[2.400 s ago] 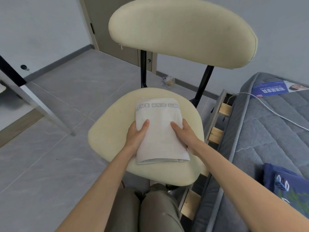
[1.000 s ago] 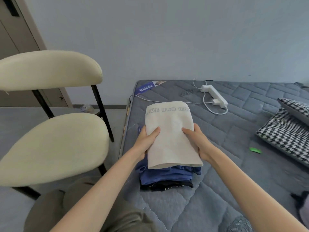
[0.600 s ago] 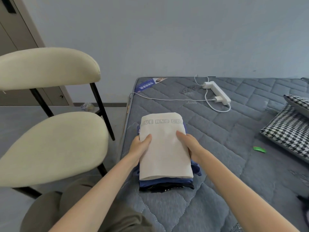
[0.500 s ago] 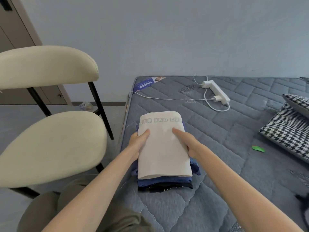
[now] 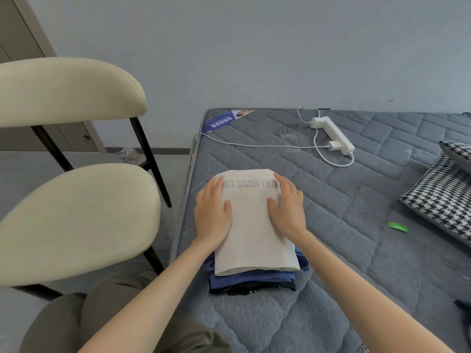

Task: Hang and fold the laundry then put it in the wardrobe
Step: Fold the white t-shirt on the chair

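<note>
Folded white lettered cloth [image 5: 252, 230] is being pressed atop a blue-and-dark folded garment stack [image 5: 249, 280] near the grey quilted mattress's [image 5: 356, 245] left edge by the flat, straight-fingered left grip [image 5: 212, 217] and right grip [image 5: 288, 212], nothing being clasped.

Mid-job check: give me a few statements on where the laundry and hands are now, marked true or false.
1. The white cloth tops the stack of darker clothes. True.
2. The left hand and right hand lie flat on the white cloth. True.
3. The stack sits on the chair seat. False: it sits on the mattress, beside the chair.
4. The power strip lies on the floor. False: it lies on the mattress.
</note>
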### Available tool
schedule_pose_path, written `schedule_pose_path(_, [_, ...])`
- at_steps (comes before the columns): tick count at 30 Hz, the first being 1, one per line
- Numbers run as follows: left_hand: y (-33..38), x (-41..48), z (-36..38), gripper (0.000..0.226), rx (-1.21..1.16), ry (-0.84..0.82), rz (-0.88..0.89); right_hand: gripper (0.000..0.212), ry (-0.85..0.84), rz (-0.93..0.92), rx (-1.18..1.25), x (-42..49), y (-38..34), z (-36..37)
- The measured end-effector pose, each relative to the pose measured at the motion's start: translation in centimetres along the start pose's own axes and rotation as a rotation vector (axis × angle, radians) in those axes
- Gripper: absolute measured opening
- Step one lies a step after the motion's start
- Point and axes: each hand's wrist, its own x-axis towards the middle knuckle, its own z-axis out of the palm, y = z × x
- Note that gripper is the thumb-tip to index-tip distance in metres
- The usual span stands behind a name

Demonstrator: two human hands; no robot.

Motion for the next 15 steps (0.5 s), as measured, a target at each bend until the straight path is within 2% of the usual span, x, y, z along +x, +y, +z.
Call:
schedule_pose_path(2, [0.3, 0.4, 0.6, 0.05, 0.117, -0.057, 0.14, 0.051, -0.022, -0.179, -0.152, 0.9, -0.4, 0.5])
schedule_pose_path(5, [0.7, 0.6, 1.8, 0.05, 0.237, -0.19, 0.139, 0.048, -0.166, -0.261, -0.302, 2.0, -0.1, 1.8])
schedule_pose_path(9, [-0.2, 1.3, 3.1, 0.053, 0.29, -0.292, 0.057, 0.049, -0.258, -0.182, -0.333, 2.3, 1.0, 3.5])
schedule_pose_path(15, [-1.3, 1.3, 4.4, 0.053, 0.197, -0.344, -0.001, 0.048, -0.253, -0.077, -0.183, 1.9, 2.6, 6.0])
